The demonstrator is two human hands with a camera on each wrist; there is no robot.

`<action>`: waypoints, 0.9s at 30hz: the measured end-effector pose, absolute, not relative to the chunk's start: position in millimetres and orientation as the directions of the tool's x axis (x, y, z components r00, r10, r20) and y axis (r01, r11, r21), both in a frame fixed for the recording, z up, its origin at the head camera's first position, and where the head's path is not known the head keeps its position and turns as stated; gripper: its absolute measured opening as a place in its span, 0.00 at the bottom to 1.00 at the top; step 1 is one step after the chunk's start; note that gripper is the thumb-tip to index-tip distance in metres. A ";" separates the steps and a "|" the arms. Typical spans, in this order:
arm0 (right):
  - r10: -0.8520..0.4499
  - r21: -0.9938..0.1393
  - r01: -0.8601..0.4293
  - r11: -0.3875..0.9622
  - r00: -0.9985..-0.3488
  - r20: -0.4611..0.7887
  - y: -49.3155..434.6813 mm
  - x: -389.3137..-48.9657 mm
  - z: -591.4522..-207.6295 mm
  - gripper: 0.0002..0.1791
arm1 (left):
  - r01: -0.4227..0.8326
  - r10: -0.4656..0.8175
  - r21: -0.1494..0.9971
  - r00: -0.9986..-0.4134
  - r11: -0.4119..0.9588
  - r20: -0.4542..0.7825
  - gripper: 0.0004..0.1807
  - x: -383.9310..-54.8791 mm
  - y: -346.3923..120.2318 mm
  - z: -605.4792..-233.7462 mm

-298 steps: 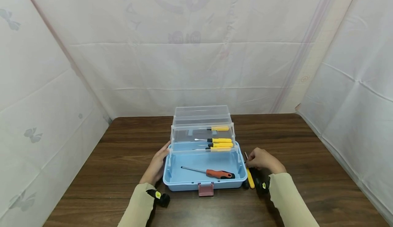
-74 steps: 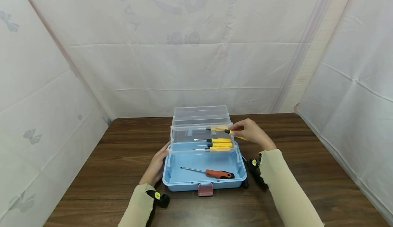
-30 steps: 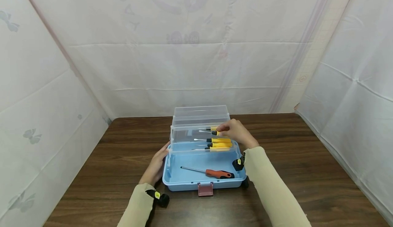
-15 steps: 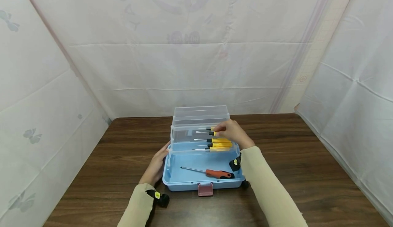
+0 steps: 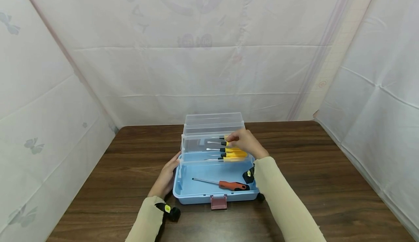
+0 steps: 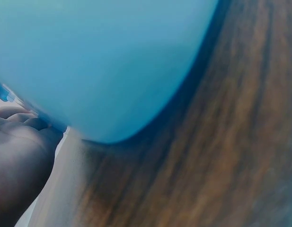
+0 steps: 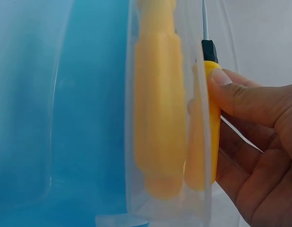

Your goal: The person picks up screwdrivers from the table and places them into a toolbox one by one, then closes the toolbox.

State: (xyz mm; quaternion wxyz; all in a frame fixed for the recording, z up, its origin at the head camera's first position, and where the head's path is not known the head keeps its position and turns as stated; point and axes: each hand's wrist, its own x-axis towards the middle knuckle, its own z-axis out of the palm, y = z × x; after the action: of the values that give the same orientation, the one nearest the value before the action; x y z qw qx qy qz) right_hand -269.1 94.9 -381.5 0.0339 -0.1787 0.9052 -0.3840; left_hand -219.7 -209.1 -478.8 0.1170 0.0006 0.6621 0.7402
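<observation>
With thumb and fingers, my right hand (image 5: 246,143) pinches the yellow handle of a small screwdriver (image 7: 215,109). Its black collar and thin shaft (image 5: 214,142) point left, just above the clear tray (image 5: 196,158). Several other yellow-handled screwdrivers (image 5: 234,154) lie in the clear tiers, their handles pointing right. Below, the light blue toolbox (image 5: 196,200) stands with its clear lid (image 5: 214,118) raised. An orange and black screwdriver (image 5: 229,185) lies on its floor. My left hand (image 5: 167,174) rests against the toolbox's left side; its fingers are partly hidden there.
A dark brown wooden table (image 5: 137,154) carries the toolbox. A dusky pink latch (image 5: 218,202) hangs at its front. A black object (image 5: 260,197) pokes out beside the front right corner, mostly hidden by my right sleeve. White sheeting (image 5: 209,71) surrounds the table.
Over the earlier frames, my right hand picked up a yellow-handled screwdriver right of the toolbox and carried it up and left over the tray. Lately it has lowered slightly. The left hand stays put.
</observation>
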 end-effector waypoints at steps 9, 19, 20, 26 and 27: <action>-0.349 -0.712 -0.297 0.636 -0.934 0.077 92.6 -269.4 -383.4 0.11 | -0.169 0.185 0.980 -0.972 -0.110 -0.146 0.29 -220.2 -210.1 -479.8; -0.339 -0.721 -0.288 0.630 -0.938 0.079 89.2 -271.5 -386.7 0.11 | -0.168 0.184 0.980 -0.972 -0.104 -0.147 0.29 -220.0 -209.8 -479.4; -0.338 -0.720 -0.289 0.630 -0.938 0.080 88.9 -271.7 -386.9 0.11 | -0.166 0.184 0.981 -0.972 -0.105 -0.145 0.29 -220.1 -209.9 -479.4; -0.335 -0.718 -0.283 0.636 -0.939 0.074 87.4 -272.1 -388.2 0.11 | -0.164 0.190 0.980 -0.972 -0.110 -0.141 0.28 -219.9 -210.1 -478.9; -0.333 -0.718 -0.279 0.638 -0.940 0.069 87.3 -272.1 -388.6 0.11 | -0.165 0.191 0.980 -0.971 -0.110 -0.143 0.28 -219.9 -210.2 -478.9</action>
State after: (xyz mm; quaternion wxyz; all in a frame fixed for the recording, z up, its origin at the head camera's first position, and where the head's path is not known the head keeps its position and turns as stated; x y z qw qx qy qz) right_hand -272.1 87.3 -388.6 0.0348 -0.1693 0.9044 -0.3902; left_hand -219.9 -210.2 -478.9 0.1195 0.0096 0.6563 0.7449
